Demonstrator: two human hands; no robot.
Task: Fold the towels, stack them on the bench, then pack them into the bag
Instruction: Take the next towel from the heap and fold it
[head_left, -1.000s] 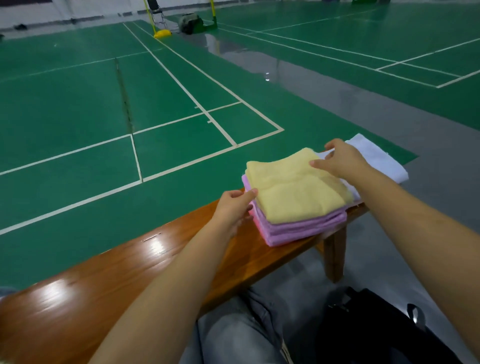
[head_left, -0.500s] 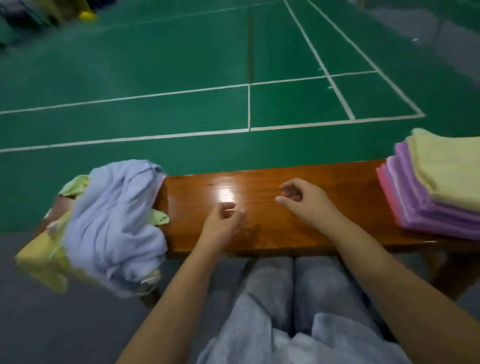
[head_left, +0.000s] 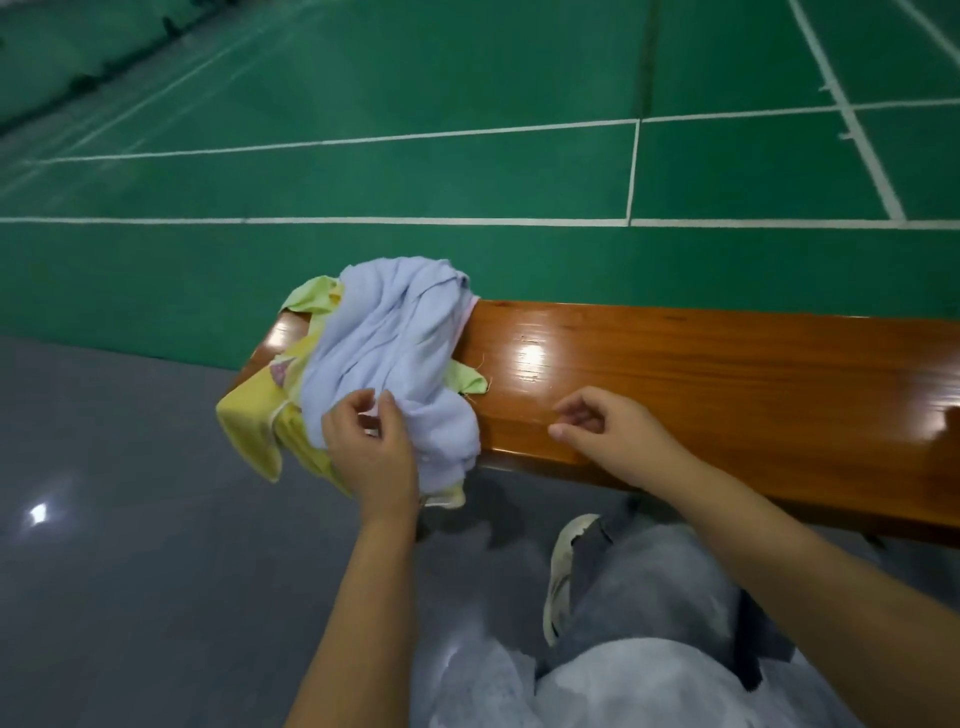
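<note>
Your unfolded towels sit in a crumpled heap at the left end of the worktop (head_left: 701, 374), with no clear long axis of their own. The lavender towel (head_left: 395, 353) lies on top, its folds running roughly from the far edge toward you, and its near part droops over the near edge. The yellow towel (head_left: 254, 431) under it hangs off the left end corner and the near edge, pointing down toward the grey floor (head_left: 130, 545). A pale green towel (head_left: 311, 296) peeks out at the far left of the heap and again as a small corner on the right side, lying flat on the wood.

The worktop runs left to right across your view, its long axis sloping down toward the right. Right of the heap the glossy wood is bare as far as the picture's edge. Beyond the far edge lies the green court (head_left: 415, 182) with white lines.

Your left hand (head_left: 374, 447) is at the near side of the heap, its fingers (head_left: 358, 410) and thumb curled in a narrow pinch on the lavender towel's near fold. Your right hand (head_left: 608, 436) hovers over the near edge of the bare wood, just right of the heap, fingers loosely curled, holding nothing; whether it touches the wood you cannot tell. Your knees in grey trousers (head_left: 649, 623) are below the near edge.
</note>
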